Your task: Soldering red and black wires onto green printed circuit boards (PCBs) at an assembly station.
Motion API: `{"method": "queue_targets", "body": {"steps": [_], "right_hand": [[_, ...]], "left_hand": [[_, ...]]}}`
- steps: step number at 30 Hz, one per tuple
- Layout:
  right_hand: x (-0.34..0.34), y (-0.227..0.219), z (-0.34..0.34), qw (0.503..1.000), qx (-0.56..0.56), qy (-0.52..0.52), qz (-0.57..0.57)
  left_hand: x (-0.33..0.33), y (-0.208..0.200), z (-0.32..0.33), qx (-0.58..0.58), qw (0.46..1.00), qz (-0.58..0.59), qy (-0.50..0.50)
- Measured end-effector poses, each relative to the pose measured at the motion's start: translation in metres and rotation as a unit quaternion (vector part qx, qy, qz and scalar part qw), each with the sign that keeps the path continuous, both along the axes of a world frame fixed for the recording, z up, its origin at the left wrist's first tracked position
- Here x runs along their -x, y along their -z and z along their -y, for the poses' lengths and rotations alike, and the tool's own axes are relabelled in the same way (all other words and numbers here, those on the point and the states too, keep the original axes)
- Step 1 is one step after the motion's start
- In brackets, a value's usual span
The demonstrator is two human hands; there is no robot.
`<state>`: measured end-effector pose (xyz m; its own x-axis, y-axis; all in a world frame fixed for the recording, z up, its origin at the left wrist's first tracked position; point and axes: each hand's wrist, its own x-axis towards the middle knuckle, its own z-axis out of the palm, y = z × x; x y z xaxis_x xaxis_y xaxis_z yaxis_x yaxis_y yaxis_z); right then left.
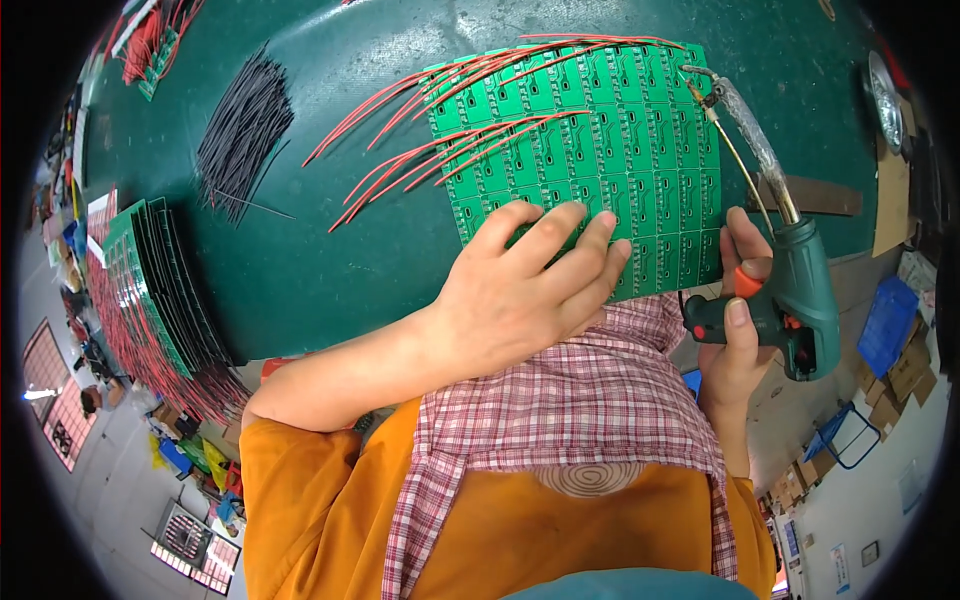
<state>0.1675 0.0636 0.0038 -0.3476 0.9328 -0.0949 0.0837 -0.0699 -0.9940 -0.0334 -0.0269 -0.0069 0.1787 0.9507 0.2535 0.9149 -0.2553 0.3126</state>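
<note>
A large green circuit board panel (655, 135) lies on the green table in front of me, divided into rows of small boards. Two rows carry red wires (400, 90) that trail off to the left. My left hand (530, 275) rests on the panel's near part, fingers bent and apart, with nothing visible in its grasp. In my right hand (738, 350), beside the panel's near right corner, is a green and black soldering gun (805, 265), gripped by its handle. Its long barrel points away from me, and the tip meets the panel's far right corner, where a red wire ends.
On the table (320, 290), a bundle of black wires (245, 135) lies left of the panel. A stack of boards with red wires (150, 290) stands at the left edge. Rightward are a brown bar (835, 196), a metal dish (884, 103) and, lower down, a blue crate (887, 322).
</note>
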Motion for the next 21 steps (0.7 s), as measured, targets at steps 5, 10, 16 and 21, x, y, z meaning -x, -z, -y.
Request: {"method": "queue_targets", "body": {"steps": [5,10,16,21], "right_hand": [[0.001,0.0,0.003,1.0,-0.004,0.004,-0.004],[0.002,-0.002,0.005,1.0,0.004,-0.002,-0.016],[0.005,-0.007,0.011,1.0,0.009,-0.01,0.004],[0.003,-0.004,0.01,0.998,-0.048,-0.014,0.025]], "left_hand": [[-0.001,0.007,0.006,-0.021,1.0,0.0,0.006],[0.001,0.01,0.009,-0.043,0.999,-0.009,0.015],[0.005,0.007,0.015,-0.063,0.997,-0.041,0.005],[0.009,0.006,0.011,-0.073,0.997,0.013,0.019]]}}
